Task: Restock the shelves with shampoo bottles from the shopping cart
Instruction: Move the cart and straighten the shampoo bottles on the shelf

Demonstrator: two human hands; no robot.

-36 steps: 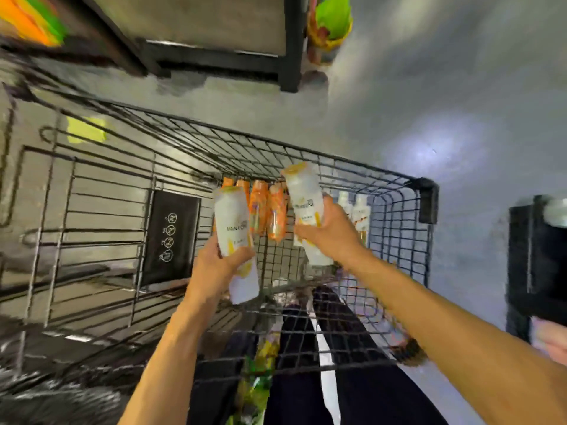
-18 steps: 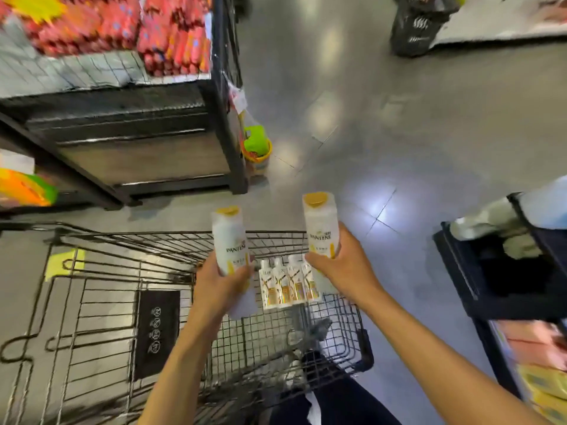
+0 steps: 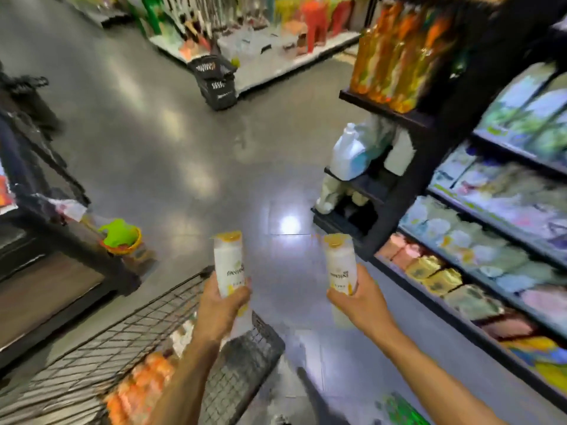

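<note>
Just over the corner of the shopping cart (image 3: 129,329) your left hand (image 3: 222,305) wraps one shampoo bottle (image 3: 228,262), your right hand (image 3: 359,302) a second shampoo bottle (image 3: 340,265) right of the cart, both probably light, stiff, slick plastic, best held mid-body.

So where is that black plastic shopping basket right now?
In the head view, the black plastic shopping basket stands on the grey floor, upper centre of the picture, right beside the low white display platform at the far end of the aisle.
</note>
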